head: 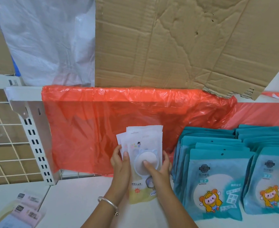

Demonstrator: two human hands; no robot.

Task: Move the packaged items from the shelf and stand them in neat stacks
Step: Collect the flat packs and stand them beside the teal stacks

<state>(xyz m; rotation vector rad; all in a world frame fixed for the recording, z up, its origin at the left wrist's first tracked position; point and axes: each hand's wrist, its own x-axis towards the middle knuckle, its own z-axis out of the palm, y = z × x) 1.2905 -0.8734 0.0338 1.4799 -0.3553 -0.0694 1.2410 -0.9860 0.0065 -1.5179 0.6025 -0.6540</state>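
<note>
White packets point(143, 139) are held upright, edges gripped by left hand point(119, 163) and right hand point(159, 168), apparently to square them; teal stacks point(214, 178) stand beside the right hand.

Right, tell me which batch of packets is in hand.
The white packets, gripped between the left hand and right hand. The teal stacks to their right and pink packets lower left go untouched.

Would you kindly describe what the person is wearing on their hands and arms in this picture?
The left hand and right hand are bare, with no gloves. Both forearms are uncovered; no sleeves show. A thin silver bangle with a small bead circles the left wrist.
</note>
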